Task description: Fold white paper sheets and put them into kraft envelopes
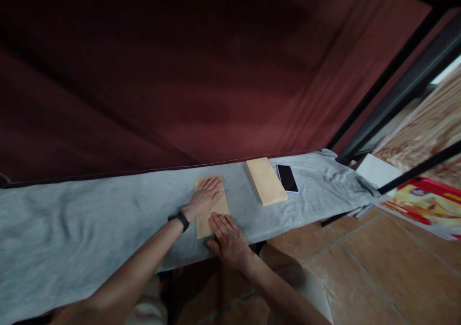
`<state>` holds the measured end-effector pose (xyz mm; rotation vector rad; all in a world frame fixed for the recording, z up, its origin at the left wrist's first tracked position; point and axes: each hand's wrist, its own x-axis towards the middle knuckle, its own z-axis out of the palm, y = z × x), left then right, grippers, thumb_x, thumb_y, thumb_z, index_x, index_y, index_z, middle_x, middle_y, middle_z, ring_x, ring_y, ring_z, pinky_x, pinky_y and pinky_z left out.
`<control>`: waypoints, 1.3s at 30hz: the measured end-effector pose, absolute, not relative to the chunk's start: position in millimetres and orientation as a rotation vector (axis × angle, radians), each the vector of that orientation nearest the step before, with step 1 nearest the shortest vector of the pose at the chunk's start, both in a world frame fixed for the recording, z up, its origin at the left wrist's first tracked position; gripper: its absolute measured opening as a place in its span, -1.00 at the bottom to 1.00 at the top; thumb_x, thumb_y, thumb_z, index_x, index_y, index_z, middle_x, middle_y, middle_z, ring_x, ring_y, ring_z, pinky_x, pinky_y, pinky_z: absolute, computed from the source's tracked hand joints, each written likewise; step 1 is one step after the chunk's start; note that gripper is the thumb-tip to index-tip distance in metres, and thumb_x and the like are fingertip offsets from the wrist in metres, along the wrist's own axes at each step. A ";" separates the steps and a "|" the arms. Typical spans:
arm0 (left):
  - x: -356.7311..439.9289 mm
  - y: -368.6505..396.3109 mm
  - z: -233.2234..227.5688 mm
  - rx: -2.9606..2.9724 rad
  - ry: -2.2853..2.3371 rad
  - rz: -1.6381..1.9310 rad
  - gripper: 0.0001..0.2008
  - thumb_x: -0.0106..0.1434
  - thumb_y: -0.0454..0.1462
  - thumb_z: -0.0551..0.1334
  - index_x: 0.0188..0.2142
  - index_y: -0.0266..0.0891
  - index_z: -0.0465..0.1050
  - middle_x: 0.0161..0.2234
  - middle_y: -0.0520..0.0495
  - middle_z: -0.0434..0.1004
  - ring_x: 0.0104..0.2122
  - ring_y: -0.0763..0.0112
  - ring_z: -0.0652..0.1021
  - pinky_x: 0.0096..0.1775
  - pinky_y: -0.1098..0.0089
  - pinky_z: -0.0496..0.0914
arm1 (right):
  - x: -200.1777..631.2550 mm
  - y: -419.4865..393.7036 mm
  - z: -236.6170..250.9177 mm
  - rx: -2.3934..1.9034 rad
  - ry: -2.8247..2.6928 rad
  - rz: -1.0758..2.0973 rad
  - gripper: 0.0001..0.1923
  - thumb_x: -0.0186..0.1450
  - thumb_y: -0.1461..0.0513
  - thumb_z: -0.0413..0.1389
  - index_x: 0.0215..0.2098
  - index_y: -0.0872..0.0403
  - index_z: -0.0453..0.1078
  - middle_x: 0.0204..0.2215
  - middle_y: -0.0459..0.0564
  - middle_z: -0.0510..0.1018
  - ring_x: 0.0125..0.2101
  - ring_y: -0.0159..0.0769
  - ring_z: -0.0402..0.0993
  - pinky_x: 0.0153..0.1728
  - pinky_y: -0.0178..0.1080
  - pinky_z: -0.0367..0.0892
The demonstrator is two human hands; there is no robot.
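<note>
A flat tan paper piece (202,226), perhaps an envelope or paper bag, lies on the grey cloth in front of me. My left hand (204,198), with a dark watch on its wrist, rests flat across the upper part of the paper, fingers pointing up and right. Lower down, my right hand (229,241) presses on the paper's near right edge with its fingers stretched out and its thumb apart. Parts of the paper are hidden under both hands. To the right sits a thick stack of similar tan paper (265,181), untouched by either hand.
A dark-screened phone (287,178) lies right of the stack. The narrow bench under the grey cloth (108,214) runs along a dark red curtain (216,99). Black metal bars (385,80), a white object (378,171) and a red-yellow box (428,202) are on the right, above floor tiles (360,267).
</note>
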<state>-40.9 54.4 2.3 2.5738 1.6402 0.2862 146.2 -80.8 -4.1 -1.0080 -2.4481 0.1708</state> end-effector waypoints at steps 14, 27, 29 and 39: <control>-50.3 59.3 -8.0 2.715 1.380 0.121 -0.39 0.48 -0.03 -0.24 0.42 -0.20 -0.03 0.43 -0.08 0.00 0.41 0.38 0.04 0.36 0.25 -0.10 | 146.7 -70.0 7.9 -1.076 -1.981 0.698 -0.65 0.51 0.22 -0.17 0.15 0.11 0.29 0.05 0.16 0.47 0.13 -0.23 0.39 0.19 -0.10 0.34; -29.0 -47.9 -4.6 2.722 1.187 0.147 -0.45 0.49 -0.06 -0.10 0.41 -0.06 -0.01 0.42 -0.04 0.07 0.38 0.36 0.13 0.38 0.16 -0.04 | 145.2 -55.2 -4.6 -1.202 -1.524 0.890 -0.53 0.52 0.01 -0.21 0.21 0.03 0.31 0.22 0.13 0.35 0.27 -0.24 0.24 0.29 -0.05 0.20; -28.3 -60.7 -4.5 2.727 1.171 0.147 -0.46 0.49 -0.07 -0.09 0.41 -0.07 0.00 0.42 -0.05 0.07 0.38 0.35 0.12 0.38 0.14 -0.05 | 146.3 -55.0 -4.4 -1.186 -1.544 0.894 -0.51 0.52 0.00 -0.22 0.23 0.01 0.30 0.23 0.11 0.36 0.27 -0.23 0.25 0.29 -0.03 0.21; -34.9 -72.7 -16.8 2.627 1.283 0.172 -0.45 0.50 -0.16 -0.16 0.42 -0.23 -0.04 0.39 -0.18 0.12 0.36 0.33 0.18 0.35 0.16 0.10 | 154.5 -76.9 0.5 -1.063 -2.151 0.477 -0.44 0.52 0.09 -0.19 0.40 0.16 0.10 0.34 0.15 0.25 0.34 -0.19 0.13 0.33 -0.04 0.14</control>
